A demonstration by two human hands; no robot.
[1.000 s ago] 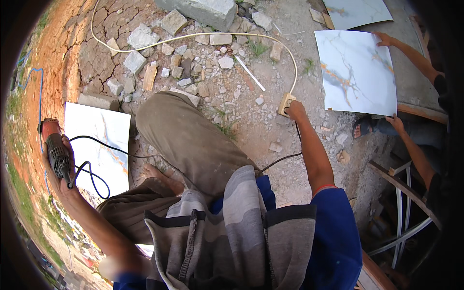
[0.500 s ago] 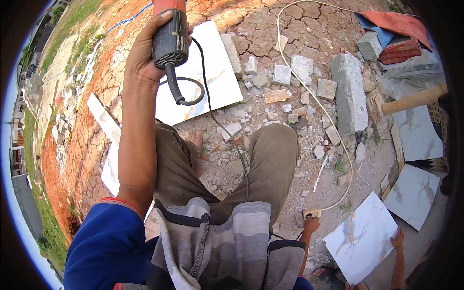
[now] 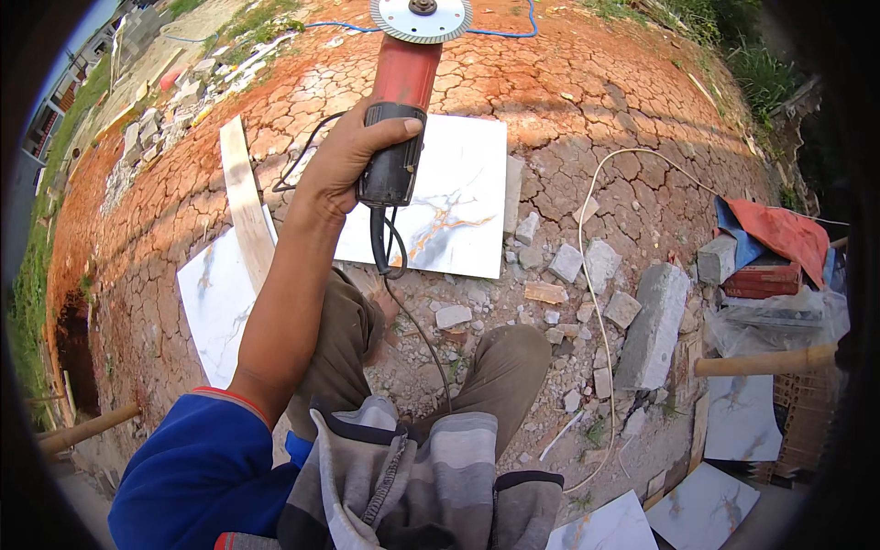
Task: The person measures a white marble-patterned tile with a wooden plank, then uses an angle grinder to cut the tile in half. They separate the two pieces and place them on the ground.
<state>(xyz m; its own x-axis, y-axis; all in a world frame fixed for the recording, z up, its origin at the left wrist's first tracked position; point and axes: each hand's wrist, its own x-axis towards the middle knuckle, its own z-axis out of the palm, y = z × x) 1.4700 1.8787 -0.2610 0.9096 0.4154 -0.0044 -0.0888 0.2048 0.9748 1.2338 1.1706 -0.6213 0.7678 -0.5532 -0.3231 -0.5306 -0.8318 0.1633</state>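
Observation:
My left hand [image 3: 353,151] grips a red-and-black angle grinder [image 3: 401,78], held up with its metal cutting disc [image 3: 426,27] at the top of the view. Its black cord [image 3: 420,332] loops down over the ground by my knees. Beyond the grinder lies a white marble-patterned tile [image 3: 458,174]. Another tile [image 3: 206,289] lies at left, beside a pale wooden plank [image 3: 240,188]. My right hand is out of view.
Rubble and a long concrete block [image 3: 655,325] lie at right. A pale cable [image 3: 596,284] snakes through them. Farther right are an orange tarp [image 3: 770,234], a bamboo pole [image 3: 761,365] and more tiles [image 3: 697,513]. Cracked red earth [image 3: 577,92] stretches ahead.
The grinder in my left hand has swung up and forward from the left. The view has turned, so my right hand at the socket and the other person's hands have left it.

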